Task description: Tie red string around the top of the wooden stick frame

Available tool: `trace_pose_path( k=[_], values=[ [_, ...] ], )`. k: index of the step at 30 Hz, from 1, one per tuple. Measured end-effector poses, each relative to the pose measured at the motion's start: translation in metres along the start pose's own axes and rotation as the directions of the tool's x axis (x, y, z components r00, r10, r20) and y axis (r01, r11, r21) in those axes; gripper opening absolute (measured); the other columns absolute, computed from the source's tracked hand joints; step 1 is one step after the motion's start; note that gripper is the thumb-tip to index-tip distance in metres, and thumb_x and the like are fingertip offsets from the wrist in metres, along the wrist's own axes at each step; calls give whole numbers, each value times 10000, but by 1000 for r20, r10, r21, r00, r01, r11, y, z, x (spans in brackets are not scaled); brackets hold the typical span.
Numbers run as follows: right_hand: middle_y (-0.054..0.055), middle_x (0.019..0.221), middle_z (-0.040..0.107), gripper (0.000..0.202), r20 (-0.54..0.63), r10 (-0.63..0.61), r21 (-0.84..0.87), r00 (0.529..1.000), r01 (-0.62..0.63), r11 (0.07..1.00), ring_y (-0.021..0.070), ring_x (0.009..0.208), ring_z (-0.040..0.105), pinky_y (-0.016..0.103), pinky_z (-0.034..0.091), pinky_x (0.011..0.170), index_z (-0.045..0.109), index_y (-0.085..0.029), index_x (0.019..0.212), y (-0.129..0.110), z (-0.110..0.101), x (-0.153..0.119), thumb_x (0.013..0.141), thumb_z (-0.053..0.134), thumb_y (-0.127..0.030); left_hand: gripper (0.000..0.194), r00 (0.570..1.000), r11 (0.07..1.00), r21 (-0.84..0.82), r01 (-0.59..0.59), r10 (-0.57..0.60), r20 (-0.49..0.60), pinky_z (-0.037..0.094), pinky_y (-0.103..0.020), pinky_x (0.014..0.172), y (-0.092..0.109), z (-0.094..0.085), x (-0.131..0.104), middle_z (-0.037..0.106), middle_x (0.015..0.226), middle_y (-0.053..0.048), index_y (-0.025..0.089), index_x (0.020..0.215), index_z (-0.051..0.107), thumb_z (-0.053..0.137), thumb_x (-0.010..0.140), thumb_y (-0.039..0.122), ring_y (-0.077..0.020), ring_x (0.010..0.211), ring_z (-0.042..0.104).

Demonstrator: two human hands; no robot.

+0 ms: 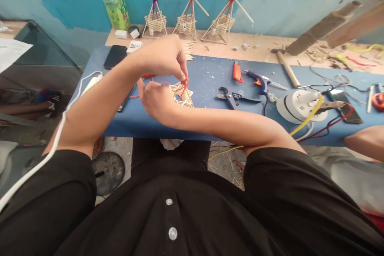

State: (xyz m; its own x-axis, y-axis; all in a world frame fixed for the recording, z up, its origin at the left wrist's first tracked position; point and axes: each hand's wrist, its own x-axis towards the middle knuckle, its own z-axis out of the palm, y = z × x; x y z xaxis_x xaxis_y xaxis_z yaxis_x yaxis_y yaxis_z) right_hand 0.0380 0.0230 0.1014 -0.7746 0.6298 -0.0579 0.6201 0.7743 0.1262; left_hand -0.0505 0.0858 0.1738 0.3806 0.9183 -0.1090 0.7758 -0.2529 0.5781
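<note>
My left hand [168, 58] reaches over from the left, fingertips pinched on orange string [186, 81] at the peak of a small frame of thin wooden sticks [183, 98]. The frame rests on the blue tabletop, with more orange string running down inside it. My right hand [159, 102] is curled beside the frame's left side, under my left wrist. Orange string passes into its curled fingers, and a loose end shows on the left. The right fingertips are partly hidden.
Behind stand three finished-looking stick models [187, 24] and a green-labelled bottle [115, 6]. Rightward lie an orange cutter [237, 73], black cutting pliers [232, 98], a glue gun [261, 81], a hammer [288, 68] and a white power socket [297, 108] with cables. A black phone [115, 57] lies left.
</note>
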Motion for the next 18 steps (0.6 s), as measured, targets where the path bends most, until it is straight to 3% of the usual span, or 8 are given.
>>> trace_pose_path(
  k=[2, 4, 7, 9, 10, 14, 16, 18],
  values=[
    [267, 1320, 734, 691, -51, -147, 0, 988, 147, 989, 289, 1078, 773, 366, 580, 802, 381, -58, 1717, -2, 1, -17, 1039, 266, 8, 205, 1000, 1000, -25, -5, 4, -4, 427, -357, 726, -1, 0, 0, 649, 580, -48, 218, 851, 921, 838, 693, 318, -238, 768, 632],
    [245, 1378, 720, 571, -24, -269, 44, 963, 270, 962, 294, 1058, 768, 395, 569, 818, 521, -117, 1630, 3, -4, -36, 1083, 355, -119, 178, 1000, 998, -62, -14, 14, -9, 426, -357, 713, -1, 0, -1, 637, 568, -40, 225, 822, 916, 852, 681, 314, -227, 747, 618],
    [201, 1163, 798, 396, 266, -375, 183, 888, 335, 924, 307, 939, 761, 404, 525, 787, 780, -124, 1234, 31, -22, -62, 1086, 478, -334, 166, 1000, 995, -93, -22, 21, -12, 426, -356, 708, -1, 2, -3, 664, 587, -43, 228, 821, 917, 861, 683, 300, -223, 746, 619],
    [158, 1022, 809, 326, 423, -429, 271, 799, 340, 901, 271, 870, 725, 370, 463, 742, 813, -157, 1027, 66, -34, -69, 1034, 518, -296, 179, 1000, 996, -85, -29, 28, -14, 428, -349, 715, -2, 3, -4, 694, 612, -48, 221, 842, 920, 850, 698, 300, -224, 762, 634],
    [129, 964, 802, 299, 450, -411, 294, 793, 304, 906, 248, 839, 699, 360, 437, 737, 806, -171, 966, 88, -38, -68, 1011, 525, -265, 186, 999, 996, -81, -36, 34, -17, 430, -343, 720, -3, 4, -4, 711, 627, -49, 217, 851, 920, 842, 706, 303, -223, 772, 643],
    [46, 802, 732, 251, 458, -208, 355, 864, 36, 934, 198, 769, 611, 342, 414, 773, 778, -183, 885, 179, -31, -37, 966, 562, -282, 209, 997, 994, -83, -72, 71, -15, 444, -320, 735, -6, 6, -2, 760, 683, -45, 202, 884, 917, 821, 733, 309, -214, 794, 671],
    [40, 879, 743, 246, 396, -164, 481, 904, -52, 875, 198, 831, 622, 331, 437, 812, 785, -181, 993, 210, -18, -11, 957, 592, -328, 199, 997, 993, -79, -82, 81, -17, 449, -312, 727, -8, 7, -1, 764, 684, -38, 198, 888, 916, 812, 744, 286, -204, 779, 676],
    [42, 957, 739, 286, 315, -209, 630, 926, -39, 775, 185, 842, 595, 312, 444, 789, 775, -173, 1095, 223, -2, 17, 954, 587, -335, 178, 996, 993, -75, -88, 86, -24, 458, -301, 717, -7, 7, -2, 769, 687, -30, 199, 881, 916, 797, 758, 246, -192, 764, 681]
  ],
)
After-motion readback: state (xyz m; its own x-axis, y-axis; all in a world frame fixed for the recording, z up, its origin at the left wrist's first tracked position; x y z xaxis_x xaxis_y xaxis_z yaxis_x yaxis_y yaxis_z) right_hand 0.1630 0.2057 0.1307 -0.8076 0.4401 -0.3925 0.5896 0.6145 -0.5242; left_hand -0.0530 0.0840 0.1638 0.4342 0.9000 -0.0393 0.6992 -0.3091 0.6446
